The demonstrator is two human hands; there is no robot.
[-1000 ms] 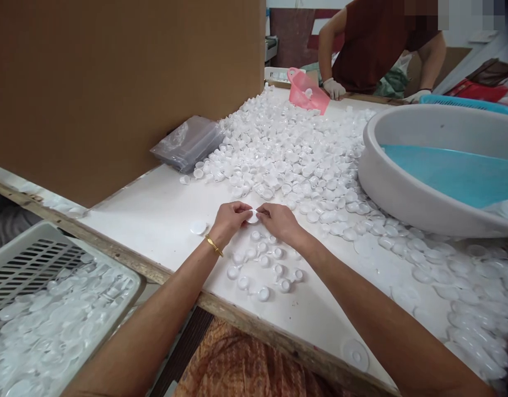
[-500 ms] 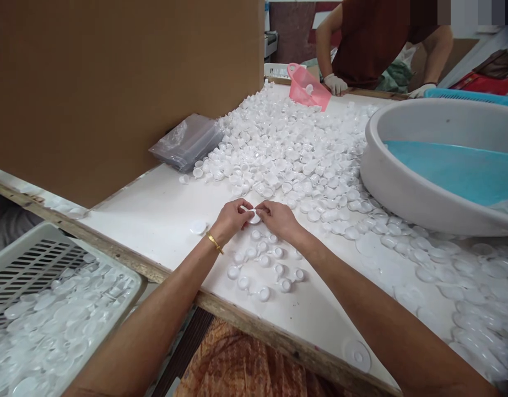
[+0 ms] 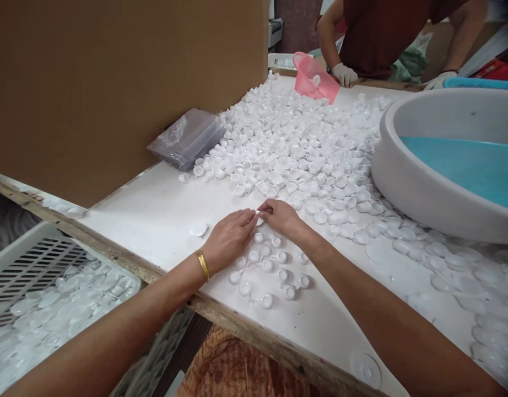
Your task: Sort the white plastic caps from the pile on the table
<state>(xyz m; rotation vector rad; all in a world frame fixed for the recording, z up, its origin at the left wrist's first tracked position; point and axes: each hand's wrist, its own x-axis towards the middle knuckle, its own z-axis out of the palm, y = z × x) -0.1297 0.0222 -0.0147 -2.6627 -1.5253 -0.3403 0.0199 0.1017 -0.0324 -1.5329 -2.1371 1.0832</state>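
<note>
My right hand (image 3: 281, 216) pinches a small round white plastic cap (image 3: 259, 220) between thumb and fingertips, low over the table. From the left, my left hand (image 3: 233, 237) reaches palm down to the same cap, its fingers pressed together and fingertips against the cap's edge; its thumb is hidden. Below both hands lies a loose group of small white ring-shaped plastic pieces (image 3: 267, 266). A single white cap (image 3: 199, 228) rests on the table left of my left hand.
A large heap of white plastic pieces (image 3: 287, 143) covers the table's far side. Around it are a clear plastic packet (image 3: 188, 138), a pink scoop-like container (image 3: 312, 80) and a big grey tub (image 3: 439, 196). A slotted basket (image 3: 43, 237) stands lower left. A gloved co-worker (image 3: 378, 38) stands across the table.
My left hand has turned palm down, its fingers straightening from a pinch to lie against the cap. My right hand keeps its pinch. The view has shifted slightly.
</note>
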